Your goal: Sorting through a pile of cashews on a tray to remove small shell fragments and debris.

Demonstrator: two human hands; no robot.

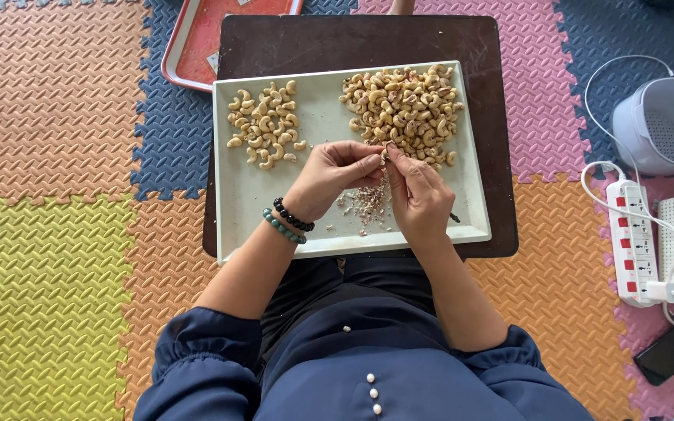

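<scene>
Both hands meet over the middle of the pale tray (232, 234), which lies on a dark low desk (501, 140). The left hand (329, 175) is closed on a single cashew nut (384, 158), pinched between thumb and fingertips, and the right hand (419, 195) has its fingers together against the same nut — it seems to pick at the thin skin, perhaps with a small dark tool whose tip shows near the wrist, but I cannot tell this for sure.

To do this step well, I think the left hand should hold the nut firmly but not press hard, because the curved kernel breaks easily in the middle. The right hand should scrape from one end along the curve, in short strokes, and let the flakes fall straight down on the heap of skin scraps (368, 204) below the hands.

It is better to keep the two heaps apart — the clean, lighter nuts (265, 123) on the left side of the tray and the unpeeled pile (407, 109) on the right side — so no skin falls among the finished ones. The red tray (189, 47) behind and the power strip (633, 242) on the floor mats are well apart from the work.
</scene>
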